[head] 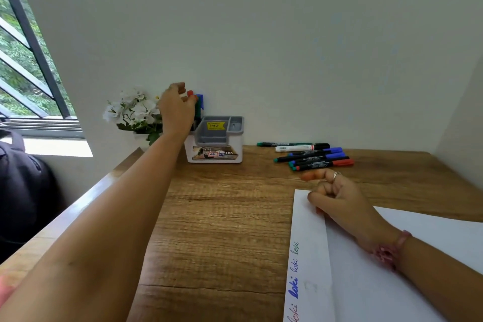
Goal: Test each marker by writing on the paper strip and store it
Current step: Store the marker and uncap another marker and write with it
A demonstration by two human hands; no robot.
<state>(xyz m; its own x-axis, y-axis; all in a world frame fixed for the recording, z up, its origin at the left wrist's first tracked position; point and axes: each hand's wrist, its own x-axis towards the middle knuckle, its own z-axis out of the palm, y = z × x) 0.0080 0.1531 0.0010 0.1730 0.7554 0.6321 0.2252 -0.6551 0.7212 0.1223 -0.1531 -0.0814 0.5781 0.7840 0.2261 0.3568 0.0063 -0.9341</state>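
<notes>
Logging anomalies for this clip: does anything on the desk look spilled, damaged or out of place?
Nothing stands out. The organizer stands upright, the loose markers lie in a tidy cluster, and the paper strip lies flat with clean writing. The left hand is at the stored markers.

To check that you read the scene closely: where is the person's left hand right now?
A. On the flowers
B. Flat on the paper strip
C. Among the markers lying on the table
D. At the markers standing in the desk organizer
D: the left hand is raised at the tops of the upright markers in the desk organizer, while the right hand rests on the paper strip.
</notes>
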